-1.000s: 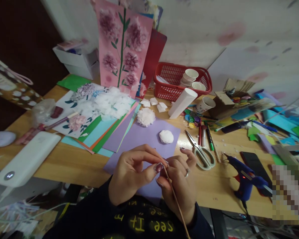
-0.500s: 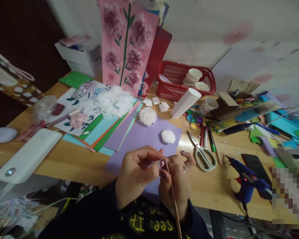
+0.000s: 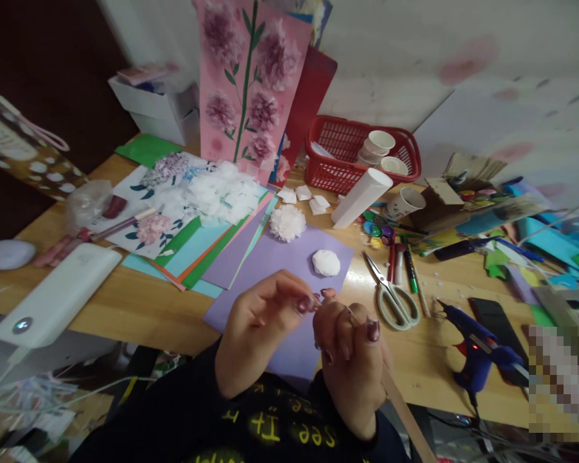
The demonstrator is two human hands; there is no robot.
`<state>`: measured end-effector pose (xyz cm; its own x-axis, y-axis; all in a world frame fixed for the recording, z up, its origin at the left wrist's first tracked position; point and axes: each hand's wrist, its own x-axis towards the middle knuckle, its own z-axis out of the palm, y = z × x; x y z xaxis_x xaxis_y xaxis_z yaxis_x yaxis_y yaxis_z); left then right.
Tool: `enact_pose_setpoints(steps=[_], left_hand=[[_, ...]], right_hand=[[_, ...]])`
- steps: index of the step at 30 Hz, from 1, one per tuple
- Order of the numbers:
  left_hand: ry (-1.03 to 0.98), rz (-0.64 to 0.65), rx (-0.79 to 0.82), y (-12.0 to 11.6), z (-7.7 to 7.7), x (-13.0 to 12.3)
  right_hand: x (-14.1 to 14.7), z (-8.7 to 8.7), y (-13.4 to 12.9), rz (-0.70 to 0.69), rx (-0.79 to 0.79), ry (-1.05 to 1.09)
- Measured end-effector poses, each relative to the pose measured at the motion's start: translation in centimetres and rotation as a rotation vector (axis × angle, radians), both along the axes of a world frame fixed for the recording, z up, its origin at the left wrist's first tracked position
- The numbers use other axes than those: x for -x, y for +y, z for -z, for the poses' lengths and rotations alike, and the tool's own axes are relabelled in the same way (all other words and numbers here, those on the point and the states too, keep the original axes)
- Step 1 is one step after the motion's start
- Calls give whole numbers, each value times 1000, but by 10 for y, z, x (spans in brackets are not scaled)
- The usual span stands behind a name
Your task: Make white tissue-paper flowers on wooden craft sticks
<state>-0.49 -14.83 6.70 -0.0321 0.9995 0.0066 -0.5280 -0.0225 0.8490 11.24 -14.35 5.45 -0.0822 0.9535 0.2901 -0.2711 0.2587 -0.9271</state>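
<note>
Both hands meet above the purple paper sheet (image 3: 294, 366), their fingertips almost touching. My left hand (image 3: 260, 321) is closed in a pinch, thumb against index finger, at what looks like the narrow end of a pinkish-beige ribbon. My right hand (image 3: 350, 360) is curled around the same ribbon (image 3: 408, 415); its long part hangs past the wrist to the lower right. A thin stretch of it crosses the right fingers. The part between the fingertips is mostly hidden. Just beyond the hands lie a round white paper ball (image 3: 326, 263) and a ruffled white paper flower (image 3: 287, 223).
White-handled scissors (image 3: 398, 305) and a blue glue gun (image 3: 477, 350) lie to the right, beside a dark phone (image 3: 499, 334). A white paper roll (image 3: 361, 198) stands by a red basket (image 3: 338, 173). A white power bank (image 3: 58, 296) and coloured papers (image 3: 207, 263) occupy the left.
My right hand has turned and shifted slightly right, its fingers now curled over the ribbon. The ribbon's hanging part has swung right. My left hand has moved slightly left and still pinches.
</note>
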Motion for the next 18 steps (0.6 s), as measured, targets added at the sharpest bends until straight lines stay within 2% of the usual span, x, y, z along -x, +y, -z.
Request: enact_pose_setpoints(steps=[3, 8, 11, 14, 18], left_hand=[[41, -69, 6, 0, 1, 6], [436, -43, -72, 3, -7, 9], [459, -40, -130, 6, -11, 7], [414, 13, -156, 9, -12, 3], [461, -49, -212, 10, -13, 0]], right_hand=[[-1, -2, 2, -87, 106, 97], [6, -5, 1, -125, 197, 213], [6, -6, -3, -118, 233, 226], [3, -5, -6, -42, 277, 128], [1, -1, -8, 82, 179, -95]])
